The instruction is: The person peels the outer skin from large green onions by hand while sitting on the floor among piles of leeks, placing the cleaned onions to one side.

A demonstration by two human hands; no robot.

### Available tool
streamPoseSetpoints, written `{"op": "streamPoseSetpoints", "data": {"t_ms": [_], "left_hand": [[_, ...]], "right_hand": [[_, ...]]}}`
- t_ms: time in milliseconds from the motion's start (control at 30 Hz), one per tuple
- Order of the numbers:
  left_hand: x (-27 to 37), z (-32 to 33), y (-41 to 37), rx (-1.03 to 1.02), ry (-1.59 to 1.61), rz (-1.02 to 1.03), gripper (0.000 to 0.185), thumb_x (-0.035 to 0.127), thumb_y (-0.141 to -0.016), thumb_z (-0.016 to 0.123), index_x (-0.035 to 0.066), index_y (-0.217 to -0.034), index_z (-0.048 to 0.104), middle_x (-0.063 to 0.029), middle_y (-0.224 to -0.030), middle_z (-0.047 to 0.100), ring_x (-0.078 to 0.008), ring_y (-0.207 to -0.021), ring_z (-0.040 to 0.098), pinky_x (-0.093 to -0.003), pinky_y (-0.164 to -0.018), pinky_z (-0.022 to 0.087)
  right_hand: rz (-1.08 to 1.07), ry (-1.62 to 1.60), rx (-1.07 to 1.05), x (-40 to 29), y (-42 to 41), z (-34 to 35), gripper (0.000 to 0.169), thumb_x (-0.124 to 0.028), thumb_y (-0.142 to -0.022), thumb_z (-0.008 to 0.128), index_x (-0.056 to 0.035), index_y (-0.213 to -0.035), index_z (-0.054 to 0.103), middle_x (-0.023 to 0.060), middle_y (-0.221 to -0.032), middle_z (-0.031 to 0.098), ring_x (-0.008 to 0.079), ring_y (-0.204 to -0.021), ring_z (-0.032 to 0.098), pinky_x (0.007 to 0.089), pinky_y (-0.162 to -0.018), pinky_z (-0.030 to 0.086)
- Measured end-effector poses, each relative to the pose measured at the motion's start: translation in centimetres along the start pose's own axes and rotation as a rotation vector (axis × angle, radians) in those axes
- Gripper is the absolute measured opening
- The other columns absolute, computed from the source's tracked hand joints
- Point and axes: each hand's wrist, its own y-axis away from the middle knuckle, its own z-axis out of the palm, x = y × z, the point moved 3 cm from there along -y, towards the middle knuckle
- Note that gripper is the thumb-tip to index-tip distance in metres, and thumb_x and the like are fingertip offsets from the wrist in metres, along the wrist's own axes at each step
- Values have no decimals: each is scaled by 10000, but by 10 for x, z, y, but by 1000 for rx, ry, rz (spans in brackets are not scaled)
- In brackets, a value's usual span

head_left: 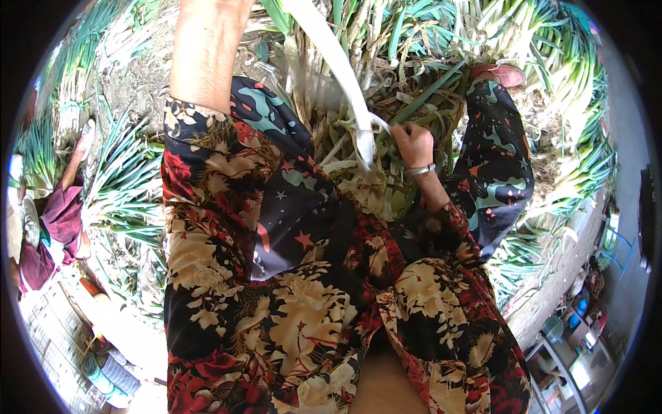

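A long white stalk of a leek or large green onion (339, 64) slants down from the top edge, its white base hanging over the scraps between my knees. My right hand (414, 144), with a bangle at its wrist, is closed on a thin pale strip of outer skin (380, 123) that joins the stalk near its base. Only my left forearm (209, 57) shows; it runs up past the top edge, so the left hand is out of view. Peeled leaves and dry skins (367, 191) lie below the stalk.
Unpeeled stalks with dry leaves (362, 46) lie ahead of me. Cleaned green onions (574, 103) are heaped along the right, with more bunches (124, 181) at left. Another person in maroon clothing (62, 222) sits at far left. Metal rails (561, 362) stand at lower right.
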Motion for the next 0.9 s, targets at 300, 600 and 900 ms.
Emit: {"op": "streamPoseSetpoints", "data": {"t_ms": [300,600,900], "left_hand": [[-4,-6,-11,143,-38,-22,331,393,-938,432,108,-771,453,-41,-590,452,-201,-515,466,-336,-486,431],[-6,-13,-18,132,-56,29,266,342,-952,410,104,-838,447,-70,-649,489,-223,-547,493,-375,-505,458],[9,-18,-11,261,-102,159,213,285,-946,440,88,-884,494,-58,-678,490,-187,-568,481,-333,-526,467]], "right_hand": [[-90,-1031,-172,-84,-3,-42,409,-272,-805,686,49,-1035,582,116,-912,651,142,-764,628,234,-629,509],[-699,-51,367,-145,-12,-50,167,-145,-733,690,-55,-846,606,93,-709,619,215,-570,626,294,-428,484],[-351,62,224,-87,-12,-36,177,-209,-730,630,-39,-695,594,107,-592,603,233,-504,601,333,-499,484]]}}
